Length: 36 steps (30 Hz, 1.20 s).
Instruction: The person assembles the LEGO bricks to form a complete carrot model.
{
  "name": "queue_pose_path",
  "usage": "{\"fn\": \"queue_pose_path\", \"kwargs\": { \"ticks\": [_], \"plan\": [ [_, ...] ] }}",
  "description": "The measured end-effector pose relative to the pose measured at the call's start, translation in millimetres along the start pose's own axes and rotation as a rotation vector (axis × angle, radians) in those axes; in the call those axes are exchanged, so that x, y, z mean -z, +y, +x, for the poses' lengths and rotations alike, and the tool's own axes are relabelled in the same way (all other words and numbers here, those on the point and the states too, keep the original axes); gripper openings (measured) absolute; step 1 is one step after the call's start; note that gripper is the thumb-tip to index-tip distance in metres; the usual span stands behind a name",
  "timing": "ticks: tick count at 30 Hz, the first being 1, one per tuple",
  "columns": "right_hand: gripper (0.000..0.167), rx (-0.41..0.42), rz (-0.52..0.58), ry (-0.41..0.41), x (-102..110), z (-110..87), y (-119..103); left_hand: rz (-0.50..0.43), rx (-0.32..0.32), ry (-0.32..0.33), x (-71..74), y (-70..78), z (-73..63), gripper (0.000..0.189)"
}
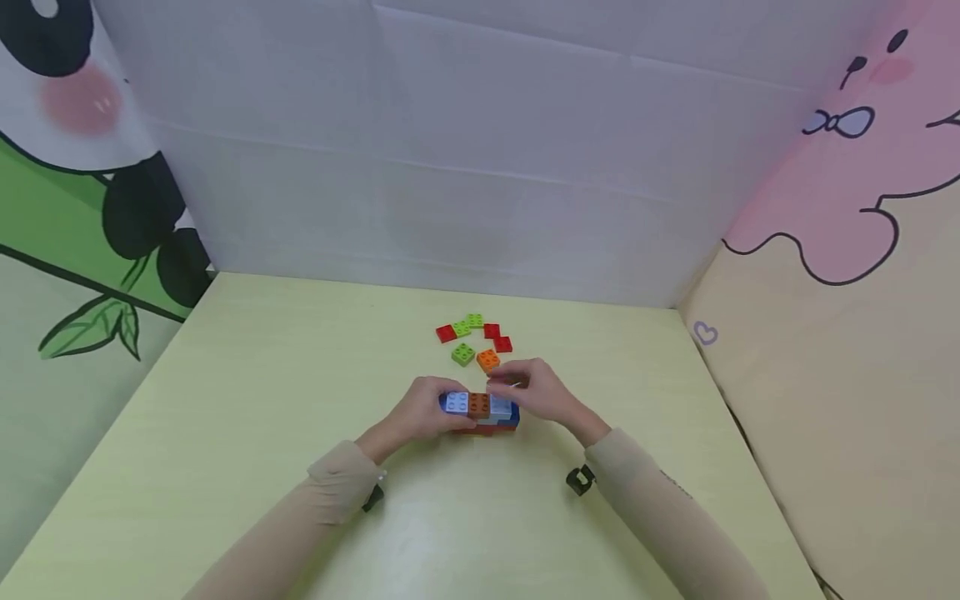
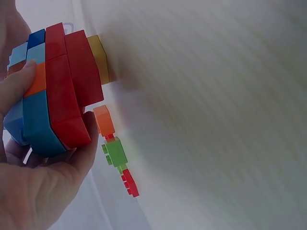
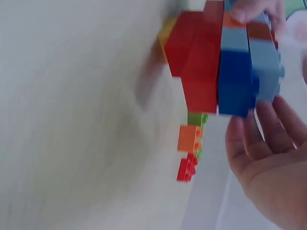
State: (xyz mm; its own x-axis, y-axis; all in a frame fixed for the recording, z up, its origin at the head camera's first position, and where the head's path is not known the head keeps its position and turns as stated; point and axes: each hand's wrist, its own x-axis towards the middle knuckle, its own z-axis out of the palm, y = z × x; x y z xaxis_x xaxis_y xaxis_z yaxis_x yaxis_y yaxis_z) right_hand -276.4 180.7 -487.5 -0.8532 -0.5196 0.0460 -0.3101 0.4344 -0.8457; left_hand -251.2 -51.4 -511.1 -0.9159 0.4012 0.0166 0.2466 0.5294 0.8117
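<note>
A stacked block of toy building bricks stands in the middle of the table, with red layers below and blue, light blue and orange-brown bricks above. A yellow brick shows under the red layers in the left wrist view. My left hand grips the stack's left end, its thumb lying across the near side. At the right end, my right hand hovers by the top, fingers loosely bent behind the light blue brick. Whether those fingertips touch it is hard to tell. No brick shows in that hand.
Beyond the stack lie several loose bricks: an orange brick nearest, a green brick left of it, and red bricks and lime bricks farther back. A pale wall closes the table's far edge.
</note>
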Motion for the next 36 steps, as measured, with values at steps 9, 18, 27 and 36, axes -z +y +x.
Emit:
{"fn": "queue_pose_path", "kwargs": {
  "ticks": [9, 18, 27, 36],
  "plan": [
    [0.040, -0.087, -0.075, 0.138, 14, 30.3, 18, 0.025, 0.065, -0.015, 3.2, 4.1, -0.9, 0.040],
    [0.056, -0.246, -0.207, 0.065, 6, 56.8, 37, 0.010, 0.034, -0.033, -3.2, -1.6, 0.4, 0.039],
    [0.054, -0.266, -0.340, 0.046, -6, 71.4, 34, -0.006, 0.056, -0.020, -1.9, 0.8, -2.3, 0.038],
    [0.043, -0.232, -0.352, 0.046, -9, 73.0, 36, -0.003, 0.036, -0.026, 2.0, 0.7, -1.2, 0.037]
  ]
}}
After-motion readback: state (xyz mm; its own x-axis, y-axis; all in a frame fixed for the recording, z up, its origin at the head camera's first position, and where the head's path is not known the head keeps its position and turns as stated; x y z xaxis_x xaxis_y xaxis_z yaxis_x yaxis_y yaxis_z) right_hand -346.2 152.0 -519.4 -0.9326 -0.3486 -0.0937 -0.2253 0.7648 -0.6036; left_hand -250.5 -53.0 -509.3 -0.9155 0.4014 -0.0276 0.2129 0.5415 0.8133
